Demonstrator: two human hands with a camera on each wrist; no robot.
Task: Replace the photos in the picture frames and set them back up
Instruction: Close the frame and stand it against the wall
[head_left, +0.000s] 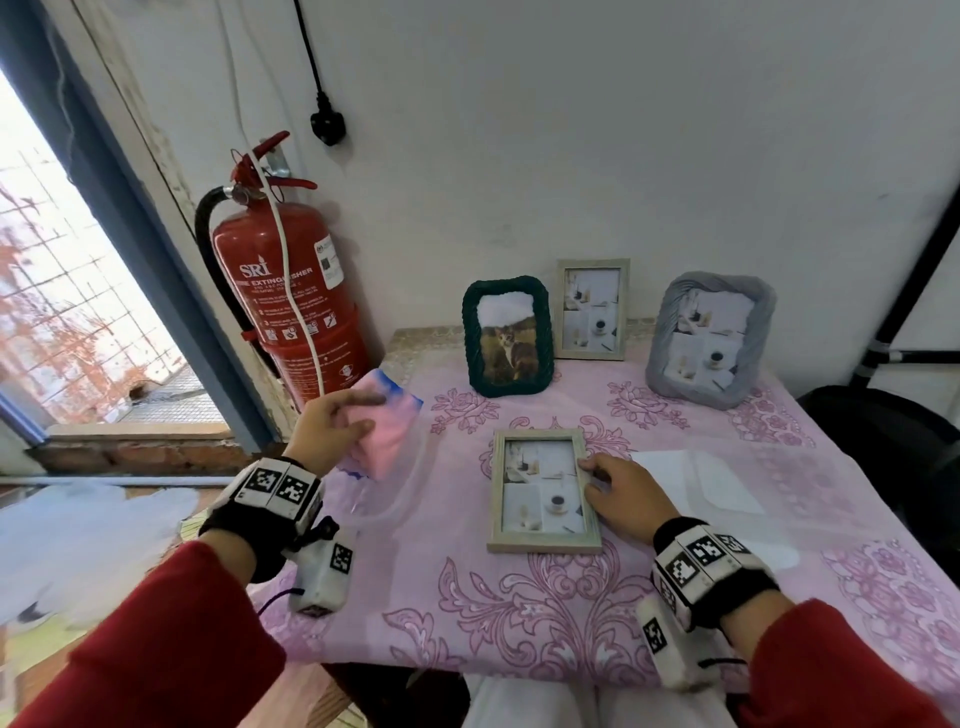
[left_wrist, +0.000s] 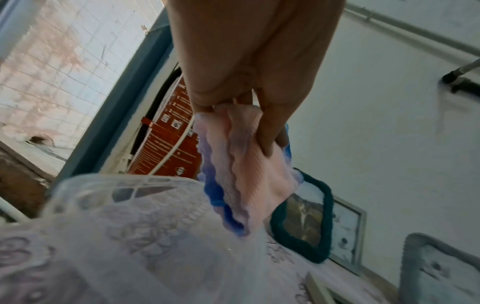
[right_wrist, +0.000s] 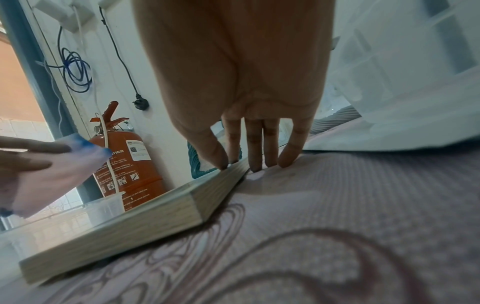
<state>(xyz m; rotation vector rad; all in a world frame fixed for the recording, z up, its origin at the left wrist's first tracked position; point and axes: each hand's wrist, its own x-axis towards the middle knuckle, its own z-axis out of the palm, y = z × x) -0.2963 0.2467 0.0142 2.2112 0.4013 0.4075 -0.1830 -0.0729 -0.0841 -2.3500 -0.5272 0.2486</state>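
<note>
Pale wood frame (head_left: 544, 490) lies flat, glass up, at table centre on the pink floral tablecloth (head_left: 519, 597); it shows a stock-style collage print. Right hand (head_left: 621, 496) at its 3 o'clock edge, fingers nearly straight, fingertips (right_wrist: 221, 162) resting on the frame's rim and on the cloth beside it. Left hand (head_left: 332, 428) at 9 o'clock, raised, thumb and fingers pinching a pink cloth with blue edge (head_left: 387, 431) above a clear plastic tub (head_left: 387, 499).

Standing along the wall at 12 o'clock: green rope frame (head_left: 508, 336) with a cat photo, probably already swapped; second wood frame (head_left: 592, 309) and grey fabric frame (head_left: 709, 340), both with the collage print. Judgement: one of four done; flat frame in hand, perhaps a wipe first. Its back is hidden.
</note>
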